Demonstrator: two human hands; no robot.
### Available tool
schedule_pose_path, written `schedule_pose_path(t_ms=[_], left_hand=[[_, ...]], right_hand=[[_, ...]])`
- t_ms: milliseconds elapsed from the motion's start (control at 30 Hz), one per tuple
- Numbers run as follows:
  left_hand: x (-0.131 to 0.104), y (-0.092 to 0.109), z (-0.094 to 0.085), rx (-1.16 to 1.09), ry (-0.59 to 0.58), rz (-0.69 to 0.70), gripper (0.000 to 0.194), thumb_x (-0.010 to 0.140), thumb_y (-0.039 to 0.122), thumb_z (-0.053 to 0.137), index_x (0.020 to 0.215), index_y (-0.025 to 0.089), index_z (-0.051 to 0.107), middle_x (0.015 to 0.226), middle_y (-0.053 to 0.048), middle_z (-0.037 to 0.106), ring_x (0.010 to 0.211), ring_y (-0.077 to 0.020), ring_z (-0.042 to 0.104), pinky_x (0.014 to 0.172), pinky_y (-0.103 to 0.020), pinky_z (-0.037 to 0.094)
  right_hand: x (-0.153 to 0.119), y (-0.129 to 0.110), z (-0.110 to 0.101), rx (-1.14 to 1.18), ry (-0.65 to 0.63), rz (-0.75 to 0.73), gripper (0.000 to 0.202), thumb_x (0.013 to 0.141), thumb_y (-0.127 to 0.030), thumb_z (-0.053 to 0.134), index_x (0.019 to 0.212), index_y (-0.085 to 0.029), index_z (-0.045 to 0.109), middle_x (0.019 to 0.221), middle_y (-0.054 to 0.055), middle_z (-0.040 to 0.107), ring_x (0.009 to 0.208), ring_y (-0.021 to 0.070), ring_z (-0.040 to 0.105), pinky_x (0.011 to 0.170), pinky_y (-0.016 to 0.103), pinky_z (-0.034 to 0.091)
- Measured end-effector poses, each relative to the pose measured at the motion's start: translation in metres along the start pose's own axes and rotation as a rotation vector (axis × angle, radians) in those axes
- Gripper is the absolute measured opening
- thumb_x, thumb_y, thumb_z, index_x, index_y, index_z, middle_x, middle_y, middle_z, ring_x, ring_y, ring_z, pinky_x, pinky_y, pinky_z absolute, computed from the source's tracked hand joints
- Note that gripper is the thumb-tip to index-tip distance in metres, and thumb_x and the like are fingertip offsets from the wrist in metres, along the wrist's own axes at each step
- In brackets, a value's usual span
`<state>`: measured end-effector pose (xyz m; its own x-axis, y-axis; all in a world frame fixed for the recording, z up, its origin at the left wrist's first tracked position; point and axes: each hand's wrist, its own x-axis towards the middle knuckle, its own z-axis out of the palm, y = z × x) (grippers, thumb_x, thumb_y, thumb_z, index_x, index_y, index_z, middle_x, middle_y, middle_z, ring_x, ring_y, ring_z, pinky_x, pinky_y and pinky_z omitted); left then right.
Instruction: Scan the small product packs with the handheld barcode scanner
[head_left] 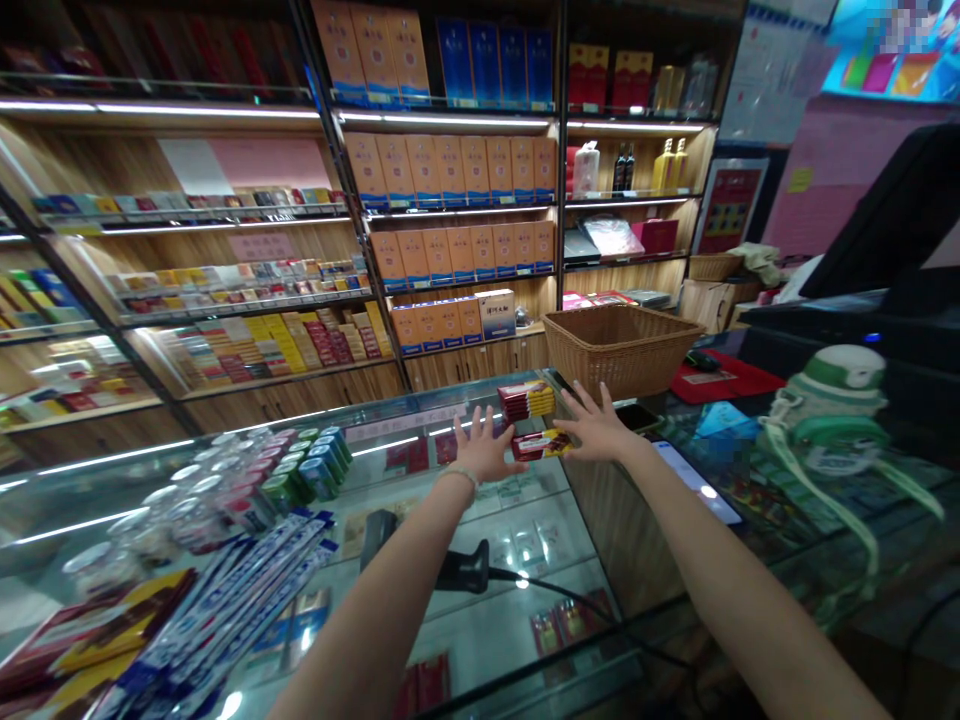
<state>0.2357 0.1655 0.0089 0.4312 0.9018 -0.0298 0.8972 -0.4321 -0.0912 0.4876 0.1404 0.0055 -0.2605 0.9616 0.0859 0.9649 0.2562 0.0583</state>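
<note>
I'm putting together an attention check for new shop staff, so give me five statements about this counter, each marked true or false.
1. Small red-and-yellow packets lie between the spread left hand and right hand. True.
2. The right hand grips the black handheld scanner. False: it lies on the glass counter, held by neither hand.
3. The green-and-white strapped bottle stands to the right of the lit phone. True.
4. The brown wicker basket stands to the left of the left hand. False: it stands beyond the right hand.
5. Tall blue boxes stand on a shelf behind the counter. True.
</note>
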Motion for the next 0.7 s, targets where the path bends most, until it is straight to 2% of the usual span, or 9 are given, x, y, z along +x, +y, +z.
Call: schedule_pose_path(t_ms=[33, 100, 167, 267, 433, 700], left_hand=[[-0.002, 0.0, -0.001, 0.0, 0.035, 0.013, 0.09, 0.084, 0.078, 0.059, 0.161, 0.036, 0.039, 0.177, -0.014, 0.011, 0.162, -0.0433, -0.003, 0.12, -0.078, -0.004], [-0.008, 0.002, -0.002, 0.011, 0.139, 0.056, 0.08, 0.084, 0.072, 0.067, 0.155, 0.038, 0.05, 0.177, -0.012, 0.016, 0.163, -0.0427, 0.001, 0.122, -0.077, -0.002], [-0.014, 0.004, -0.004, 0.039, 0.255, 0.117, 0.059, 0.084, 0.064, 0.073, 0.136, 0.038, 0.069, 0.176, -0.01, 0.022, 0.163, -0.0421, 0.006, 0.123, -0.076, -0.001], [-0.022, 0.007, -0.005, 0.084, 0.354, 0.204, 0.039, 0.082, 0.055, 0.078, 0.115, 0.034, 0.08, 0.174, -0.01, 0.028, 0.162, -0.0422, 0.01, 0.123, -0.077, -0.001], [-0.025, 0.011, -0.004, 0.102, 0.394, 0.242, 0.035, 0.083, 0.058, 0.077, 0.104, 0.031, 0.084, 0.171, -0.011, 0.034, 0.161, -0.0426, 0.016, 0.123, -0.078, 0.0], [-0.016, 0.012, 0.002, 0.07, 0.365, 0.195, 0.043, 0.086, 0.061, 0.072, 0.117, 0.032, 0.08, 0.173, -0.013, 0.029, 0.162, -0.0416, 0.015, 0.124, -0.077, 0.001]], right_hand=[[-0.002, 0.0, 0.0, -0.005, 0.031, -0.002, 0.068, 0.083, -0.062, 0.074, 0.145, -0.035, 0.063, 0.177, 0.008, 0.011, 0.163, 0.04, -0.006, 0.121, 0.073, -0.014], [-0.006, -0.002, -0.001, -0.018, 0.079, -0.016, 0.06, 0.081, -0.059, 0.077, 0.136, -0.037, 0.069, 0.177, 0.008, 0.012, 0.162, 0.0407, -0.005, 0.121, 0.073, -0.015], [-0.009, -0.004, -0.003, -0.03, 0.105, -0.038, 0.048, 0.081, -0.056, 0.079, 0.126, -0.039, 0.076, 0.177, 0.005, 0.015, 0.162, 0.0412, -0.004, 0.12, 0.074, -0.016], [-0.012, -0.011, -0.006, -0.049, 0.109, -0.06, 0.038, 0.082, -0.056, 0.079, 0.118, -0.042, 0.079, 0.175, 0.002, 0.022, 0.162, 0.0416, -0.002, 0.119, 0.074, -0.018], [-0.015, -0.021, -0.007, -0.072, 0.064, -0.013, 0.037, 0.089, -0.061, 0.069, 0.118, -0.04, 0.079, 0.174, 0.005, 0.024, 0.163, 0.0403, 0.001, 0.12, 0.073, -0.018], [-0.01, -0.018, 0.005, -0.099, 0.089, 0.02, 0.049, 0.098, -0.063, 0.052, 0.13, -0.034, 0.074, 0.174, 0.008, 0.024, 0.163, 0.0378, 0.002, 0.122, 0.07, -0.017]])
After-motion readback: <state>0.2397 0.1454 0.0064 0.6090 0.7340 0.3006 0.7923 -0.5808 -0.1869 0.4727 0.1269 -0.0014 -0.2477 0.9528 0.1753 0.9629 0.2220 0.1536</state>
